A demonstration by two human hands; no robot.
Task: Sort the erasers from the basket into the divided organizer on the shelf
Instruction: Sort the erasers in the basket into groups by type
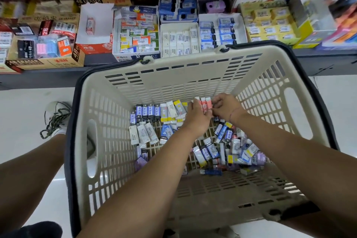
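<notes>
Far from done, it seems — loose erasers (211,151) crowd the basket (173,83), with the left hand (197,119) and right hand (226,107) fingers clamped on pink erasers (205,104).

Single head-worn wide-angle view, looking forward and steeply down from above the near rim of the basket (183,75), close enough that it fills most of the frame. Erasers (146,111), left hand (197,120) and right hand (226,108) sit mid-frame. Shelf (48,79) runs across the far top, slightly blurred. Floor (23,106) at left.
</notes>
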